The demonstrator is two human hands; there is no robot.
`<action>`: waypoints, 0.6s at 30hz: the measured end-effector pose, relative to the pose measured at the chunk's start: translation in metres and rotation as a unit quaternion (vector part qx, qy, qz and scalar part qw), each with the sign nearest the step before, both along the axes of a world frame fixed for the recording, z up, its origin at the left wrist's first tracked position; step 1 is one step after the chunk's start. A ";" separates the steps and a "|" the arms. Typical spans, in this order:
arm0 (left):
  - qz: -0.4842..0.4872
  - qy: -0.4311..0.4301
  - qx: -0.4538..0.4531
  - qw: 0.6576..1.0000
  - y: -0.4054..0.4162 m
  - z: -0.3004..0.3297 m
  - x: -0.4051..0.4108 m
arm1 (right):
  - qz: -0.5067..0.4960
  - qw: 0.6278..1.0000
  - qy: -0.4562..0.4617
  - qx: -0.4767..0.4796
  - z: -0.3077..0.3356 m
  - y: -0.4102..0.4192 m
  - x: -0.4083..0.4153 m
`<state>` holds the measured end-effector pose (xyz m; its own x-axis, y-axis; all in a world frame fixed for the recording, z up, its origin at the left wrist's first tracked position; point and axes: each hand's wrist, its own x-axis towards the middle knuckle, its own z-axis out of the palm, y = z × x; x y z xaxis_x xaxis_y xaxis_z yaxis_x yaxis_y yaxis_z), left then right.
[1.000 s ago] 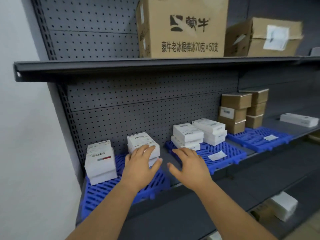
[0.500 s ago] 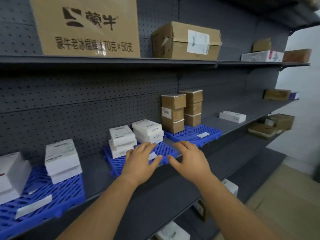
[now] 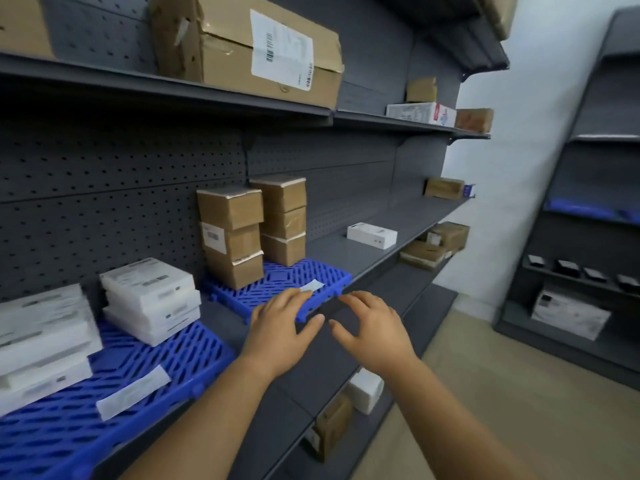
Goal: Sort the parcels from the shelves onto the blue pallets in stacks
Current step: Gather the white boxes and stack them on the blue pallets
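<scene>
Fingers of both hands are spread and only loosely bent, holding nothing. Head view: left hand (image 3: 277,336) hovers palm down over the front edge of the right blue pallet (image 3: 277,287), its fingertips near a white paper slip (image 3: 312,285) lying on that pallet; whether they touch the plastic cannot be told. Right hand (image 3: 372,329) hovers just beside it, over the bare grey shelf (image 3: 391,247), thumbs of the two hands pointing toward each other but apart. On the right blue pallet stand two stacks of brown parcels (image 3: 232,237), three high each, set against the perforated back panel (image 3: 104,188). On the left blue pallet (image 3: 114,393) lie two stacks of flat white parcels (image 3: 150,299), the nearer one blurred, with another paper slip at the pallet's front. Farther right on the same shelf lies a single white box (image 3: 371,234), well apart from the pallets. A large cardboard carton (image 3: 242,46) with a shipping label sits on the upper shelf. More cartons rest on the lower shelves and at the far end.
</scene>
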<state>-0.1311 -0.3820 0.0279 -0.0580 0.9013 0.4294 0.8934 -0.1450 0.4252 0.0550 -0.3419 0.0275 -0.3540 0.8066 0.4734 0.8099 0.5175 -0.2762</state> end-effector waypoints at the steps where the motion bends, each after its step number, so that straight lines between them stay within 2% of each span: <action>1: -0.008 -0.005 0.005 1.000 0.017 0.002 0.006 | -0.008 1.000 -0.001 0.002 0.002 0.012 0.006; 9: -0.061 -0.003 0.003 0.998 0.120 -0.004 0.068 | -0.048 0.999 0.018 0.010 -0.001 0.106 0.061; 18: -0.032 0.023 -0.045 0.998 0.224 -0.024 0.145 | -0.020 0.999 -0.012 -0.041 -0.031 0.229 0.154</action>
